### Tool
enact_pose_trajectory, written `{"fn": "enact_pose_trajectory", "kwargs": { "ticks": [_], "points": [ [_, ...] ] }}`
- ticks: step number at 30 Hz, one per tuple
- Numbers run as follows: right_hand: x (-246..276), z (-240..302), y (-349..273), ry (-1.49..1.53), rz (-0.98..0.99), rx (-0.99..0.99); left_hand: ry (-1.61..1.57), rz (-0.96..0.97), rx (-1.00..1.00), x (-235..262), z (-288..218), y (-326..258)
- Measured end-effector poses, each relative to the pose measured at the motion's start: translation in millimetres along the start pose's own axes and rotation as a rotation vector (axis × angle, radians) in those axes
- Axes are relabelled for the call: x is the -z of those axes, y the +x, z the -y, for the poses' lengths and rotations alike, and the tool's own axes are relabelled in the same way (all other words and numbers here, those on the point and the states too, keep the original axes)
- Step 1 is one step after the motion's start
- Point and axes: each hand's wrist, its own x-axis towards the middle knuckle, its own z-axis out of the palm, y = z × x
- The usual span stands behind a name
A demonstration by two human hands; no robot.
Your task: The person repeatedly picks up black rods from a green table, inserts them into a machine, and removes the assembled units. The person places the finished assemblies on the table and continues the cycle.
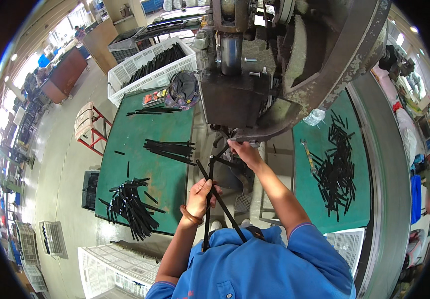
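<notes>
My left hand (200,197), with a brown bangle at its wrist, is closed round a pair of crossed long black bars (230,215). They look joined to shorter black bars near their upper ends, and their lower ends reach to my blue shirt. Farther up, my right hand (244,152) pinches the end of a short black bar (220,151) just under the head of a heavy press (235,99). The fingertips and the bar's tip are partly hidden by the machine there.
On the green left table (110,172) lie a row of black bars (170,149) and a larger bundle (134,209). The right table holds a heap of short bars (338,164) and a wrench (308,155). White crates (190,62) stand around; a red-legged stool (91,127) is at left.
</notes>
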Motion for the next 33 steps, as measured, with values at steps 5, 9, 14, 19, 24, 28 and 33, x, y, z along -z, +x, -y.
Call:
{"fn": "enact_pose_trajectory", "kwargs": {
  "ticks": [5, 9, 14, 19, 24, 28, 33],
  "points": [
    [21, -17, -1, 0.277, -0.120, -0.393, 0.009, 0.125, 0.069, -10, -1, 24],
    [38, 36, -65, 0.138, -0.220, -0.274, 0.005, 0.212, 0.045, -24, 0, 53],
    [20, 46, -150, 0.103, 0.105, -0.380, -0.007, 0.296, 0.067, -33, 19, 83],
    [-5, 33, -167, -0.052, -0.006, -0.251, -0.017, 0.322, 0.128, -25, 32, 89],
    [-22, 28, -177, 0.050, -0.077, -0.345, 0.043, 0.328, 0.172, -25, 24, 84],
    [-35, 30, -173, 0.124, -0.110, -0.313, 0.039, 0.340, 0.173, -20, 19, 85],
    [-45, 35, -179, 0.150, -0.166, -0.337, 0.009, 0.301, 0.184, -20, 22, 75]
  ]
}}
